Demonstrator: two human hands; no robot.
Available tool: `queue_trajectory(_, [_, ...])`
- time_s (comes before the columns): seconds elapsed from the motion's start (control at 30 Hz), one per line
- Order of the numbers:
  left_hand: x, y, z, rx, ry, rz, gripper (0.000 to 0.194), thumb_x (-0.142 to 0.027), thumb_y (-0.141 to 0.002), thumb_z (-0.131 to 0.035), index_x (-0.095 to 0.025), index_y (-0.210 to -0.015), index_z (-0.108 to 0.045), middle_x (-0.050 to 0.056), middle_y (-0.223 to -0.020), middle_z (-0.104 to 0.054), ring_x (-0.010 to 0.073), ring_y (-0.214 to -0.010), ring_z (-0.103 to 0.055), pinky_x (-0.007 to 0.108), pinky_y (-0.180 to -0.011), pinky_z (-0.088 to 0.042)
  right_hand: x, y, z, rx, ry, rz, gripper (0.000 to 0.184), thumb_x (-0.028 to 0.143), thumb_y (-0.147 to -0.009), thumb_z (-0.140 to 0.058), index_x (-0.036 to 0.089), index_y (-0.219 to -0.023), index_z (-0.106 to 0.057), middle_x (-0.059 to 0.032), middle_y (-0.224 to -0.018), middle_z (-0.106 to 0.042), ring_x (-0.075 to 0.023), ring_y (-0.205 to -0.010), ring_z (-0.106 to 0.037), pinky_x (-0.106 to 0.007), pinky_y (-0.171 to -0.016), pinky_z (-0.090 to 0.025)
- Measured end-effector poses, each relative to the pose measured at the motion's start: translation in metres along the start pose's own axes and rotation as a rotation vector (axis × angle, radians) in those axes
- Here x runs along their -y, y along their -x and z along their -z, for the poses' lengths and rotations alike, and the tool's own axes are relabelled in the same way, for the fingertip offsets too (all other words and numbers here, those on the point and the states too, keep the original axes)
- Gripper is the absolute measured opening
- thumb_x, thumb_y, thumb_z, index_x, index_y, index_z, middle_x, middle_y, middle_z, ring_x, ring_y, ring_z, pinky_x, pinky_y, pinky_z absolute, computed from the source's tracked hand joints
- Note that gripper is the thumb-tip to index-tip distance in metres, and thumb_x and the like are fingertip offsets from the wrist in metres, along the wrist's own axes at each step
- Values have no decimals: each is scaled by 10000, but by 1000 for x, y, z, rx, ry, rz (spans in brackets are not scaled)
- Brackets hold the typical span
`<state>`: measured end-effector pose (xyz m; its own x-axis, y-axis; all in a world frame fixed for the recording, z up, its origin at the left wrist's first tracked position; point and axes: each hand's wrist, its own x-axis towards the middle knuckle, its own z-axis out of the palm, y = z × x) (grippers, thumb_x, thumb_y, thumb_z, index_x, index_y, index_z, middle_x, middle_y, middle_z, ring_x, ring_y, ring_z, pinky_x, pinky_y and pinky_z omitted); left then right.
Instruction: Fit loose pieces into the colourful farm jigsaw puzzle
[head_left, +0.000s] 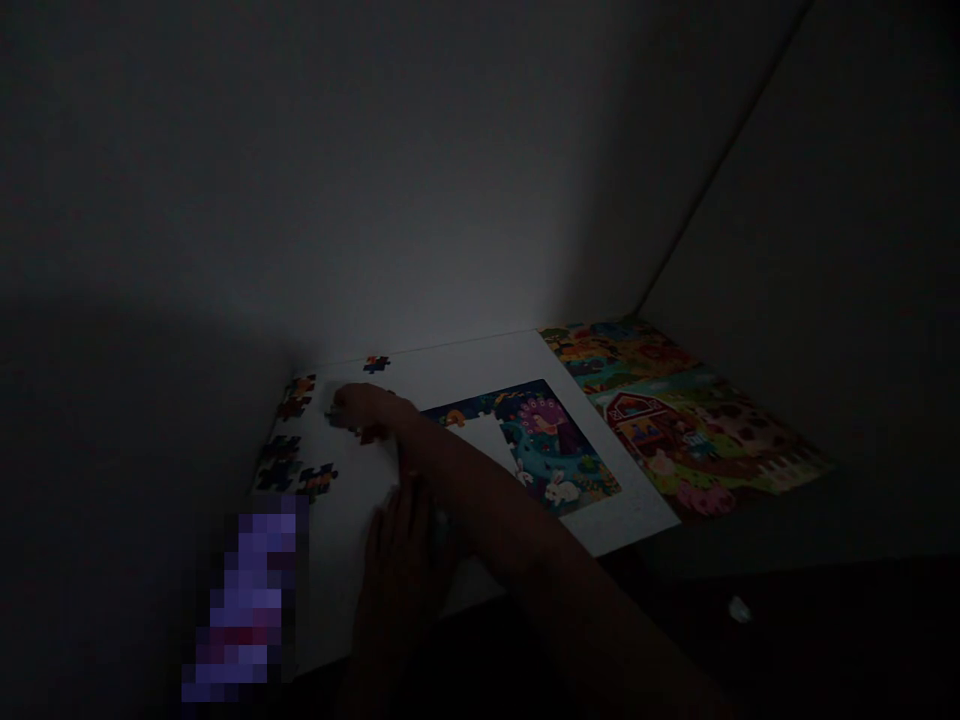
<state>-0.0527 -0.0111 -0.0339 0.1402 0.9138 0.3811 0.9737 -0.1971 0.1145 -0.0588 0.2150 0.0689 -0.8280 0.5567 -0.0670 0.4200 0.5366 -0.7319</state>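
In dim light, my right arm stretches leftward over a white board point(480, 360). My right hand point(366, 408) is closed near the board's left part, its fingers around what appears to be a puzzle piece point(334, 410), mostly hidden. Just under that hand shows part of another, orange-red piece point(367, 436). My left hand point(405, 540) lies flat on the board nearer me, fingers stretched and slightly apart. Right of both hands is a partly assembled jigsaw puzzle point(562, 450) with a peacock and white rabbits; my right forearm covers some of it.
Several loose puzzle pieces point(279, 465) lie along the board's left edge, with a few joined pieces point(376, 364) at the back. A colourful farm picture point(675, 430) adjoins on the right. A wall point(450, 200) rises behind. A pixelated purple patch point(251, 600) covers the lower left.
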Motion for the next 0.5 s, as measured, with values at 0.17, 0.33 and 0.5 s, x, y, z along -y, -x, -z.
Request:
queue_trajectory(0.17, [-7,-4,6,-2,-7,36,613,-501,-978,-377,-101,-1442,-405,196,-1512,-393,341,-1397,-372,567,-1112,-343,-48,110,32,28,-223,57,407,188,-814,-659,190,-1199,-527,-52,-1069,-659,-164,-851,-612,-292,-764,-499])
queue_trajectory(0.33, [-7,-4,6,5,8,69,624,-539,-972,-351,-118,-1427,-426,182,-1496,-425,324,-1396,-379,558,-1124,-336,-90,215,45,69,-494,-80,372,303,-745,-750,209,-1029,-528,14,-833,-612,-127,-683,-557,-248,-605,-430])
queue_trajectory(0.5, [-6,-4,6,20,-6,59,629,-542,-968,-346,-124,-1434,-410,178,-1501,-418,321,-1401,-372,554,-1135,-315,-104,241,37,84,-438,-148,376,314,-703,-777,198,-959,-527,40,-745,-570,-111,-634,-509,-227,-554,-354])
